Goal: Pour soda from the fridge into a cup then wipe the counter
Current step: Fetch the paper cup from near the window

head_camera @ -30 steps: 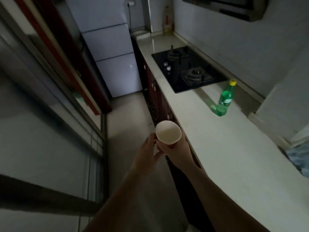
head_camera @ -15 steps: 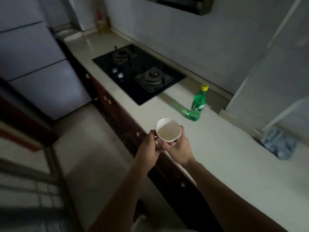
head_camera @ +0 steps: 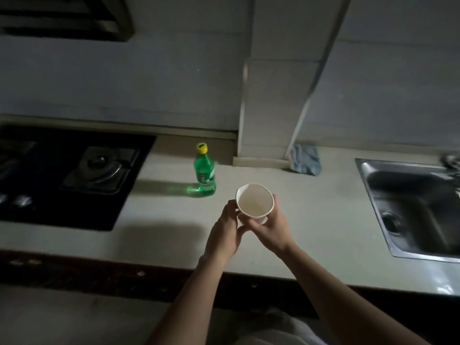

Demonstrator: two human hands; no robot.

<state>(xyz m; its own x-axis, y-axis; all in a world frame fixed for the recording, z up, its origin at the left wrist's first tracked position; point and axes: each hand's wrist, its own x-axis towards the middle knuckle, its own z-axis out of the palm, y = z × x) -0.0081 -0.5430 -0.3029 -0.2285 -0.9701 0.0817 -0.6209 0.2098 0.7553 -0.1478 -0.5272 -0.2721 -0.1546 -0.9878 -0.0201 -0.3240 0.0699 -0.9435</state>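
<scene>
Item, cup (head_camera: 254,200): moved from beyond the bench (head_camera: 323,220) edge to above it, nearer the bottle (head_camera: 204,173). View: swung square to the wall (head_camera: 174,83); fridge gone from sight, sink (head_camera: 398,164) entered at right.

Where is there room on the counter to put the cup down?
The widest bare counter lies between the green soda bottle and the sink, in front of the blue cloth. Another bare strip runs in front of the gas hob. Tightest: beside the bottle.
</scene>
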